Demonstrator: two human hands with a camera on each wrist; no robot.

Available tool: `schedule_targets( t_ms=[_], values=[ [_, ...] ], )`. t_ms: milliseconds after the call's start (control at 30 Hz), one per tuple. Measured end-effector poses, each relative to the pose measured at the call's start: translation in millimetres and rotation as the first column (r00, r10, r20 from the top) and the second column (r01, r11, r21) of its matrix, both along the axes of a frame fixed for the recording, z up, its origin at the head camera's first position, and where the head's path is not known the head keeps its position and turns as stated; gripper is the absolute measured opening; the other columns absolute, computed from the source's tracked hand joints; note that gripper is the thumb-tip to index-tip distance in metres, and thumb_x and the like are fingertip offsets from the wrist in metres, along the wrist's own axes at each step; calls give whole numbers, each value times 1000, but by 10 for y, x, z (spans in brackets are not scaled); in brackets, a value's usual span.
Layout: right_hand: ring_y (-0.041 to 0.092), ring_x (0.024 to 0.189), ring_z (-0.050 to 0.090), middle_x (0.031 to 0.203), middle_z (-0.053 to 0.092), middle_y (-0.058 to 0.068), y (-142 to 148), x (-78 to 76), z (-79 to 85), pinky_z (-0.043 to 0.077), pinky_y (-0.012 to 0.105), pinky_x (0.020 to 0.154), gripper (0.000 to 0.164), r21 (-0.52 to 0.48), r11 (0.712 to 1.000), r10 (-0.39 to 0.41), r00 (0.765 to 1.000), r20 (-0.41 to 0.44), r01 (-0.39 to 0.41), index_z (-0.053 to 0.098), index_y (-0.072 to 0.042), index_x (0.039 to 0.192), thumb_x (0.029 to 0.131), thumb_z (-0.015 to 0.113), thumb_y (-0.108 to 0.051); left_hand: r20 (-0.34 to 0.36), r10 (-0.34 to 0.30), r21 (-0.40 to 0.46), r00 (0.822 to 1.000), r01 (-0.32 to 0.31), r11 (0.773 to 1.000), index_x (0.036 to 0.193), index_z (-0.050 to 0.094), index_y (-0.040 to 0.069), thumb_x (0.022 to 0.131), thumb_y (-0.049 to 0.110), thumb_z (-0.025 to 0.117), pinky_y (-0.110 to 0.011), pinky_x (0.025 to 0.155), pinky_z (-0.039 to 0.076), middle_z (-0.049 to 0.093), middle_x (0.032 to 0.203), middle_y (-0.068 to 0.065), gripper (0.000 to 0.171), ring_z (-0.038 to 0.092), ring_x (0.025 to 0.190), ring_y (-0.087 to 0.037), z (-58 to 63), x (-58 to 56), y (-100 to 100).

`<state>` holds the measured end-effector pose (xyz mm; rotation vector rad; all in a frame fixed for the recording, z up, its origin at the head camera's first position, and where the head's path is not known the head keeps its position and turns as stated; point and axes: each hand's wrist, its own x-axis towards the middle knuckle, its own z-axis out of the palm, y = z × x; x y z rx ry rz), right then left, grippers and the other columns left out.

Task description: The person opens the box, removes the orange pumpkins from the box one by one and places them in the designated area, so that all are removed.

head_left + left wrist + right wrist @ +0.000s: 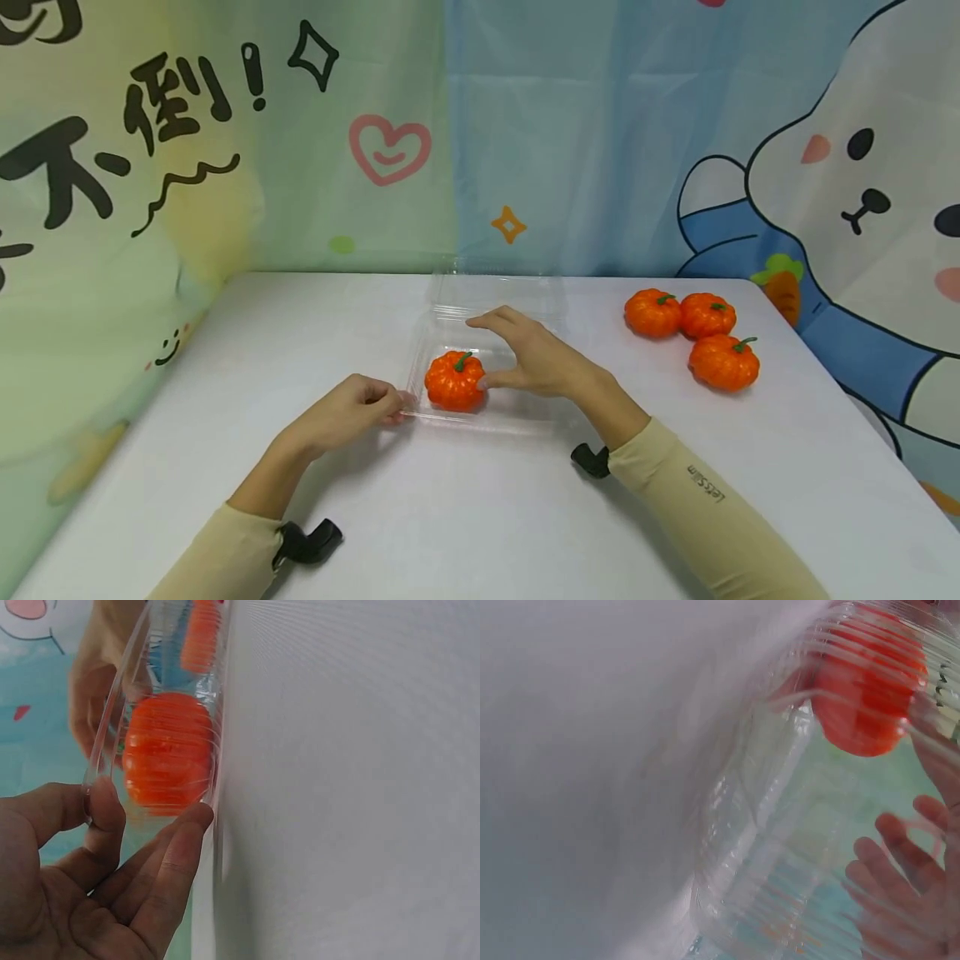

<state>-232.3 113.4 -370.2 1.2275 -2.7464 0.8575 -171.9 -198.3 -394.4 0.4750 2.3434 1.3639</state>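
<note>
A clear plastic box [525, 414] lies on the white table with its hinged lid [498, 293] folded back. One small orange pumpkin [454, 382] with a green stem sits in the box's left part. My left hand [358, 407] pinches the box's rim at the near left corner between thumb and forefinger, as the left wrist view shows at the rim [112, 724]. Over the box is my right hand [538, 360], fingers spread and slightly bent. Its thumb is at the pumpkin's right side; whether it touches, I cannot tell. Through the plastic, the right wrist view shows the pumpkin [866, 694].
Three more orange pumpkins, a left one [652, 313], a back one [707, 315] and a front one [723, 363], stand close together on the table's right side. A printed cloth [570, 150] hangs behind the table's back edge.
</note>
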Motion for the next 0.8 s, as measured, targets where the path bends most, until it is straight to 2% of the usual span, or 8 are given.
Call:
schedule_targets(
  t_ms=[233,600,800],
  values=[
    [35,132,52,141,52,9,-37,11,-29,45,50,109,78,13,1000,-11,1000,29,11,50,-13,149,82,88,-28,-3,-3,-3,1000,3,1000,96,76,1,99,15,46,-40,99,55,70,128,-14,33,71,106,-20,14,-7,-4],
    [29,135,52,145,52,7,-123,28,-99,43,48,113,79,-7,999,37,998,50,-37,49,-12,149,82,87,-31,-1,-16,8,1000,16,1000,96,75,-1,99,14,46,-40,99,55,69,129,-17,33,70,109,-22,0,0,-3],
    [26,139,49,149,51,6,-172,28,-103,40,46,116,79,30,997,74,994,83,-77,48,-9,150,84,85,-31,3,-15,28,1000,15,999,97,75,-2,99,14,47,-38,97,56,69,129,-18,33,71,109,-24,-16,-2,-5]
  ],
)
